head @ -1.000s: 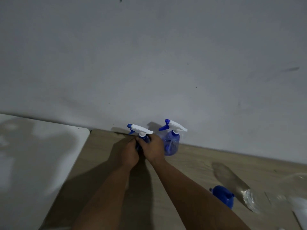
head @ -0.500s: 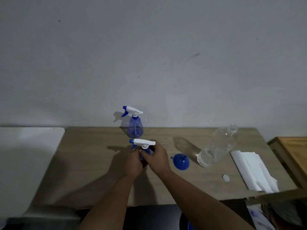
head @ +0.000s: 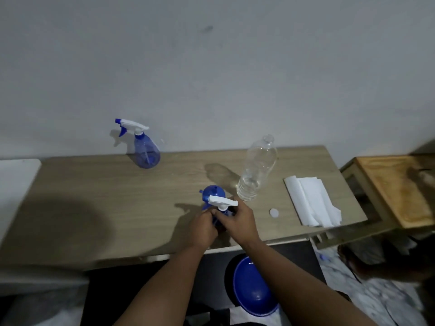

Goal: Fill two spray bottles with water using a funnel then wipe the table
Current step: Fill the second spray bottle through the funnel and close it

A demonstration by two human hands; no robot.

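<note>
Gripping the near spray bottle [head: 220, 214] at the counter's [head: 106, 208] front, both the left hand [head: 202, 228] and right hand [head: 237, 223] are closed around it, judged for unscrewing; the funnel [head: 213, 191] is kept just behind.

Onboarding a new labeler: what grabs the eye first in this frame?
Both hands, left hand and right hand, clasp a blue spray bottle near the table's front edge. A second spray bottle stands alone at the back by the wall. An uncapped clear bottle stands right of centre, beside folded white cloths.
</note>
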